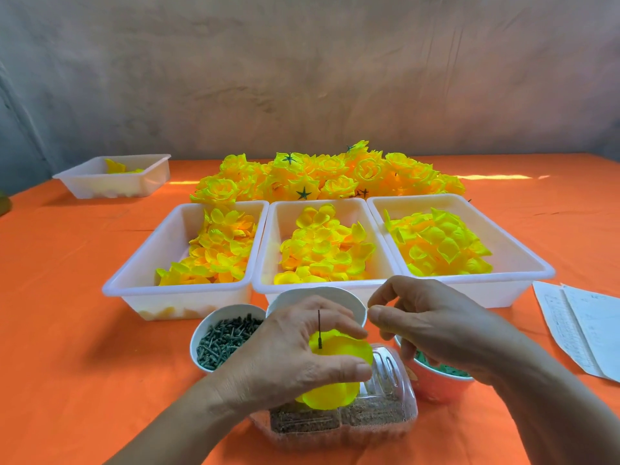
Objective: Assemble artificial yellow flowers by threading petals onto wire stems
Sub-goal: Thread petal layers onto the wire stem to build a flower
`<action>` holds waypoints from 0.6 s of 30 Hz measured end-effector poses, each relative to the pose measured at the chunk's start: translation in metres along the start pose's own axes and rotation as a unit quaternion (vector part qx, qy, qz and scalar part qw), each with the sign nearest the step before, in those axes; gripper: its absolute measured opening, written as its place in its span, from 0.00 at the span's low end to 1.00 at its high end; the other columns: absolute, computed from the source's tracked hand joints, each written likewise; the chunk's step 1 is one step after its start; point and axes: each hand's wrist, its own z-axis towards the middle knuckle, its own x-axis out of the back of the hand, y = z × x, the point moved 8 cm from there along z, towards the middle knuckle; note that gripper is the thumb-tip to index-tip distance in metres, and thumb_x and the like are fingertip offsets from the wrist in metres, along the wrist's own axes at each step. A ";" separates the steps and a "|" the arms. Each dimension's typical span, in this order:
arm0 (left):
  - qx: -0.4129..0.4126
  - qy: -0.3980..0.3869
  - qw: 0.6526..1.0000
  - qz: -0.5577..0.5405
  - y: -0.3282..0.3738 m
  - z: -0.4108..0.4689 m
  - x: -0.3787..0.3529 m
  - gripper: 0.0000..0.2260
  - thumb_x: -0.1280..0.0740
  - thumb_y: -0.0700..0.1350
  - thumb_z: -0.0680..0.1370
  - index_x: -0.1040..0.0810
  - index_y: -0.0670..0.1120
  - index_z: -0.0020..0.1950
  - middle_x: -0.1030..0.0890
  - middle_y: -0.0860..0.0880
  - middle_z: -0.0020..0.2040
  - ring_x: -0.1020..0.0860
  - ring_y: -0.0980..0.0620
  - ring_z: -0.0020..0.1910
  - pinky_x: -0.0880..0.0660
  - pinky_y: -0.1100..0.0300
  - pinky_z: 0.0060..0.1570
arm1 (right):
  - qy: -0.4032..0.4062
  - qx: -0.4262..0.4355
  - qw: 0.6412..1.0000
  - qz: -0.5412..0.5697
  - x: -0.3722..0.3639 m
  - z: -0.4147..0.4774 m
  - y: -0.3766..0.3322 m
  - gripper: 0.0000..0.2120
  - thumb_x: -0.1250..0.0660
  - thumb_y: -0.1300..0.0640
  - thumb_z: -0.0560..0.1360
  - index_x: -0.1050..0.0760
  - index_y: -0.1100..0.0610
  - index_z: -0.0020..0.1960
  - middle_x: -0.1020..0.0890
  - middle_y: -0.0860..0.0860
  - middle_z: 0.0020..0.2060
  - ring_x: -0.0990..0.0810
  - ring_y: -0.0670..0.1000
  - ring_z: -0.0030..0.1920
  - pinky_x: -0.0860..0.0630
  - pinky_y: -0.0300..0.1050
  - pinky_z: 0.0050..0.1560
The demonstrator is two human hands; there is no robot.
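Observation:
My left hand point(295, 360) holds a half-built yellow flower point(339, 354) low in the middle, with a thin dark wire stem point(319, 328) sticking up through the petals. My right hand point(432, 323) hovers just to the right of it, thumb and forefinger a little apart, holding nothing that I can see. Three white trays of loose yellow petals stand behind the hands: left tray point(134, 286), middle tray point(268, 250), right tray point(523, 260). Finished yellow flowers point(322, 177) lie heaped beyond the trays.
A white cup of dark green stem pieces point(221, 337) stands left of the hands, another white cup point(355, 300) behind them, and an orange cup of green parts point(443, 380) under my right wrist. A clear plastic jar point(385, 397) lies below. Papers point(580, 330) right, small tray point(114, 179) far left.

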 end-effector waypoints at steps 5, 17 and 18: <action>0.038 -0.012 0.999 -0.010 -0.020 0.004 -0.014 0.11 0.23 0.60 0.66 0.17 0.64 0.46 0.22 0.66 0.51 0.23 0.66 0.53 0.25 0.66 0.53 | -0.002 -0.004 1.000 0.009 0.002 0.000 0.005 0.07 0.32 0.46 0.72 0.23 0.48 0.43 0.17 0.47 0.33 0.19 0.47 0.29 0.31 0.42 0.29; 0.092 -0.035 0.994 -0.050 -0.027 0.005 -0.020 0.09 0.22 0.53 0.66 0.17 0.63 0.44 0.18 0.62 0.47 0.20 0.65 0.44 0.24 0.73 0.39 | 0.147 -0.048 0.988 -0.018 0.072 0.050 0.036 0.04 0.32 0.51 0.72 0.22 0.51 0.41 0.16 0.50 0.33 0.19 0.50 0.31 0.29 0.43 0.28; 0.083 -0.065 0.993 -0.052 -0.025 0.004 -0.021 0.14 0.22 0.56 0.65 0.18 0.65 0.48 0.18 0.64 0.48 0.20 0.67 0.45 0.25 0.74 0.40 | 0.175 -0.055 0.983 -0.023 0.084 0.057 0.044 0.04 0.32 0.51 0.72 0.22 0.51 0.41 0.16 0.51 0.33 0.18 0.53 0.33 0.27 0.45 0.30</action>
